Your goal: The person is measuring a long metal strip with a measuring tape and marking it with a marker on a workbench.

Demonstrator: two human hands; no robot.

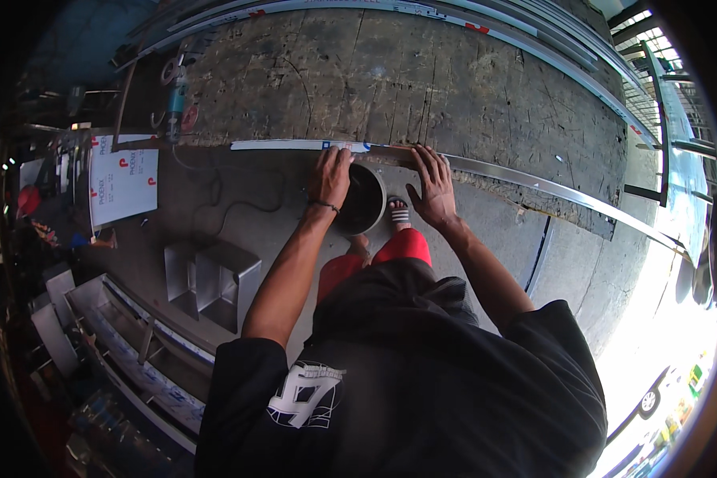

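Note:
A long metal strip point(526, 181) lies along the near edge of the wooden workbench point(358, 80). Its left part carries white film point(275, 146); to the right the metal is bare and shiny. My left hand point(329, 179) has its fingers bent over the strip where the film ends, and its thumb is hidden. A short way to the right, my right hand point(433, 185) rests its stretched fingers on the strip, the thumb held apart below the edge. Between the two hands a brownish stretch of the bench edge or strip shows; I cannot tell which.
A teal angle grinder point(175, 102) sits at the bench's left end, its cord trailing to the floor. Below the bench edge stands a dark round bucket point(381, 201). Folded sheet-metal boxes point(229, 279) and a long metal frame point(139, 342) lie left. More lengths point(526, 49) line the far edge.

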